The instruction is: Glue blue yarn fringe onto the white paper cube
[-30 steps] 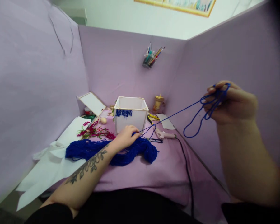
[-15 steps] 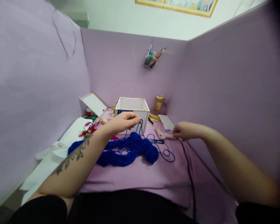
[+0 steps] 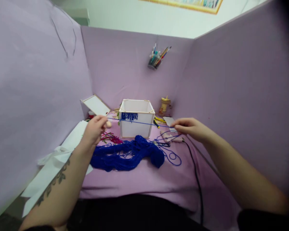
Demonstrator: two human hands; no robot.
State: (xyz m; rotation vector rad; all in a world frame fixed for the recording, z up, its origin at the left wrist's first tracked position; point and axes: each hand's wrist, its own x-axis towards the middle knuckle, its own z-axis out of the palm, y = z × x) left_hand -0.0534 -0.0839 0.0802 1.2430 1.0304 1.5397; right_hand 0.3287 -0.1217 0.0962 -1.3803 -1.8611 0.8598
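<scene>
A strand of blue yarn [image 3: 142, 122] stretches nearly level between my two hands, in front of a white open-topped box [image 3: 135, 130]. My left hand [image 3: 96, 128] pinches one end at the left. At the right, my right hand [image 3: 189, 127] pinches the other end, with more yarn trailing down from the fingers. Below lies a loose blue skein [image 3: 125, 160] on the pink cloth, with loops spilling to its right. The box has blue yarn lines [image 3: 129, 116] along the upper part of its front.
A pink glue gun [image 3: 167, 137] with a black cord [image 3: 196, 173] lies below my right hand, near scissors [image 3: 164, 144]. White sheets [image 3: 60, 157] cover the left side. A yellow-black cutter [image 3: 156, 123] and a brown cup [image 3: 164, 106] stand farther back. Purple panels enclose the table.
My left hand has moved left from in front of the box. My right hand has risen slightly left from the glue gun, and the yarn is now drawn straight between both hands.
</scene>
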